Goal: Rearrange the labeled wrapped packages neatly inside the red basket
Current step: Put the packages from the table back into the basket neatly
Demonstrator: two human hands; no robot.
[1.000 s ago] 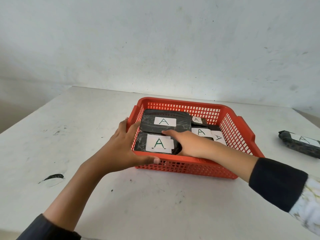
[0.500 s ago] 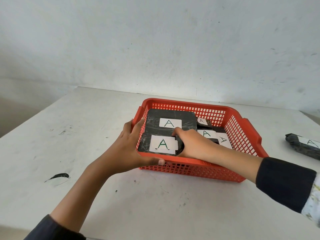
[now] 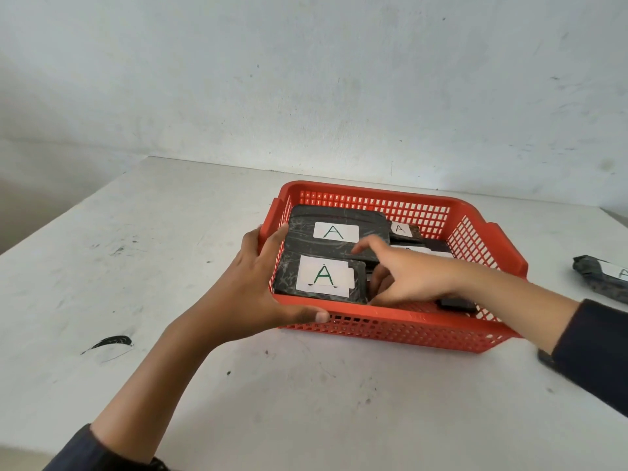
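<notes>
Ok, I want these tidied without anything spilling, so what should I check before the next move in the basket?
1. Is the basket steadied: ok, the left hand grips its near left corner.
2. Does the near package lie flat, label up: ok.
3. Does the far package lie flat, label up: ok.
4. Does the right hand have a grip on anything: cannot tell, it is blurred inside the basket.
5. Are the right-side packages neat: cannot tell, the right hand hides most.
6. Is everything inside: not ok, a loose package lies on the table right of the basket.
</notes>
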